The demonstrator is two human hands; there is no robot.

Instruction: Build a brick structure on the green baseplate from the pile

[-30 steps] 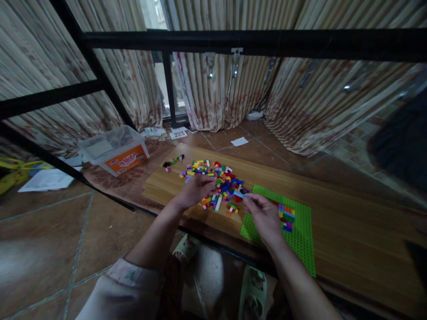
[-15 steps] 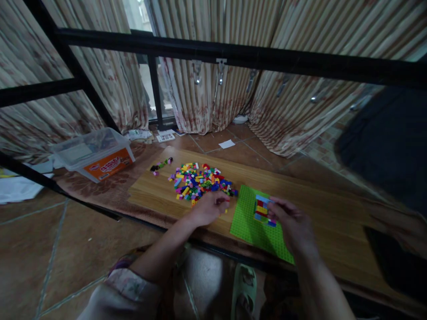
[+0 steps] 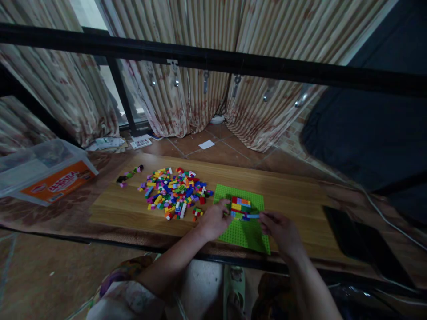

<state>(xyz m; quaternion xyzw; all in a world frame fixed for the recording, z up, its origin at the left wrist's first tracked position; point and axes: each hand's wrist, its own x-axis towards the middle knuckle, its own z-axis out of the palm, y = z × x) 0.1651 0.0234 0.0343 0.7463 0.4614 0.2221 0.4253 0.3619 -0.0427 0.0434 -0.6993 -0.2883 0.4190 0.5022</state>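
A green baseplate [image 3: 245, 233] lies on a low wooden table [image 3: 300, 204] with a small block of stacked coloured bricks [image 3: 240, 204] on it. My right hand [image 3: 278, 227] pinches a thin light-blue brick [image 3: 252, 216] at the near edge of that block. My left hand [image 3: 215, 218] rests on the plate's left edge, fingers curled against the stacked bricks; whether it holds anything is hidden. To the left lies a pile of loose coloured bricks [image 3: 173, 191].
A clear plastic tub with an orange label [image 3: 40, 173] sits far left. A few dark bricks [image 3: 128, 174] lie apart at the table's back left. A dark flat tablet [image 3: 353, 238] lies at right. Black frame bars [image 3: 213, 58] and curtains stand behind.
My right hand carried the light-blue brick from the loose pile to the stacked bricks on the baseplate. My left hand left the pile and came to the plate's left edge. The view swung right.
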